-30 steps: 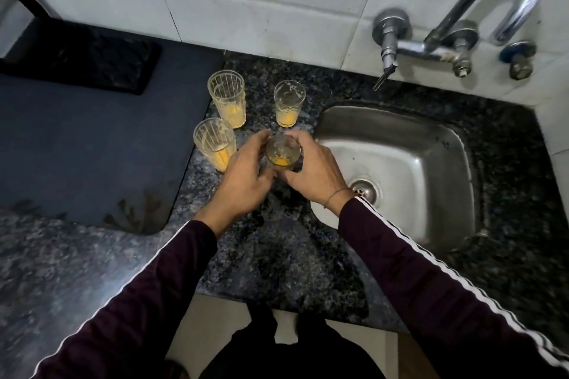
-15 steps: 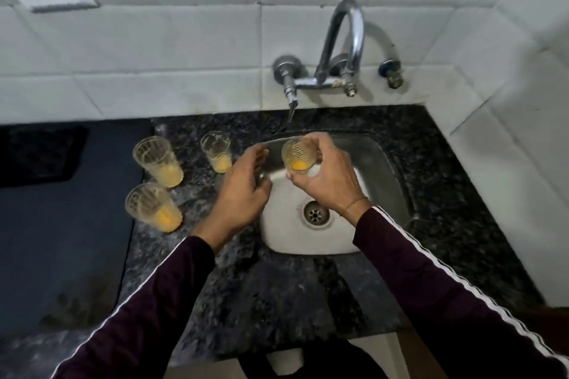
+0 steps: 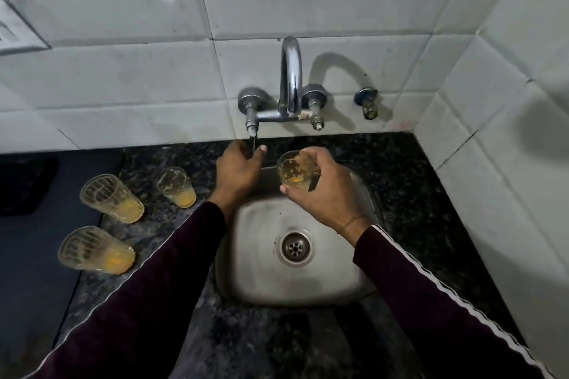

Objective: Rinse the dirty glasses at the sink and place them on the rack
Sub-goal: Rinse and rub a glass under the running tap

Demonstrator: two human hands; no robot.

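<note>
My right hand (image 3: 326,197) grips a small dirty glass (image 3: 295,171) with orange residue, held upright above the steel sink (image 3: 264,280). My left hand (image 3: 238,171) reaches up to the thin lever (image 3: 253,141) under the left tap valve, thumb and fingers pinching around it. The curved chrome faucet (image 3: 291,77) rises from the tiled wall; no water is visible. Three more dirty glasses stand on the dark granite counter left of the sink: a small one (image 3: 176,187) and two ribbed ones (image 3: 111,198) (image 3: 96,251). No rack is in view.
A dark flat surface (image 3: 37,271) lies at the far left beside the glasses. White tiled walls close the back and the right side (image 3: 508,163). A wall socket (image 3: 15,31) is at upper left. A capped valve (image 3: 368,103) sits right of the faucet.
My right hand carried the glass from the counter over the sink. My left hand let go of the glass and rose to the tap lever. The view shifted to centre on the sink.
</note>
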